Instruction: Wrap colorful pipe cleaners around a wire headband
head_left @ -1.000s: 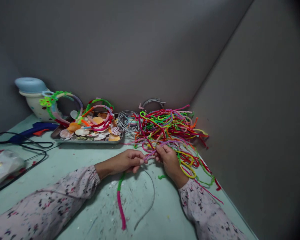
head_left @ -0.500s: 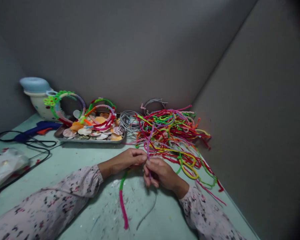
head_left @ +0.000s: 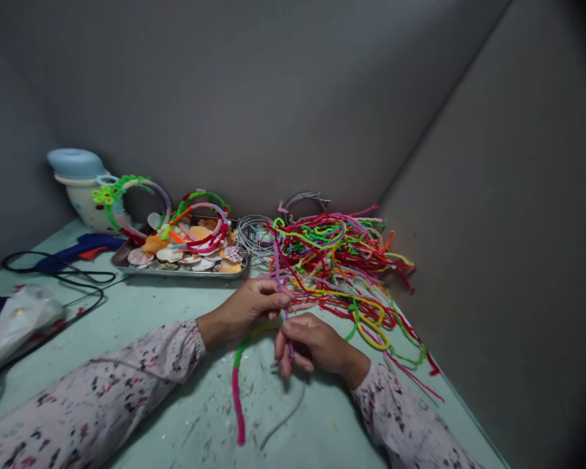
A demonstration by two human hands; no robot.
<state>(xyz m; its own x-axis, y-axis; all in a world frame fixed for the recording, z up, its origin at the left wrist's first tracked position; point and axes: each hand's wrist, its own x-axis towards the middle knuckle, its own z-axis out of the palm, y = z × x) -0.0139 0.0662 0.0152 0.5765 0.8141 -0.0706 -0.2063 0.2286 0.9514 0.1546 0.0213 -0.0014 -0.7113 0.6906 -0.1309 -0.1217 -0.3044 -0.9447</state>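
Above the table's middle, my left hand (head_left: 261, 301) pinches a wire loop and a purple pipe cleaner (head_left: 278, 264) that stands upright past its fingertips. Just below and to the right, my right hand (head_left: 312, 342) grips the lower part of the same pipe cleaner, its fingers curled. The wrapped part of the wire loop (head_left: 238, 397), magenta then green then yellow, hangs below my left hand. Its bare grey wire end (head_left: 286, 423) curves down under my right hand. My fingers hide where the purple strand meets the wire.
A metal tray (head_left: 185, 273) holds shells and finished colourful hoops. Beside it lie a grey wire coil (head_left: 256, 234) and a tangled pipe cleaner heap (head_left: 342, 254). To the left are a blue glue gun (head_left: 78, 253), black cord (head_left: 95, 303), plastic bag (head_left: 27, 316) and lidded container (head_left: 81, 192).
My right hand has moved slightly down and away from my left fingertips, along the purple pipe cleaner. The strand's upper end has tilted left. The view has shifted a little.
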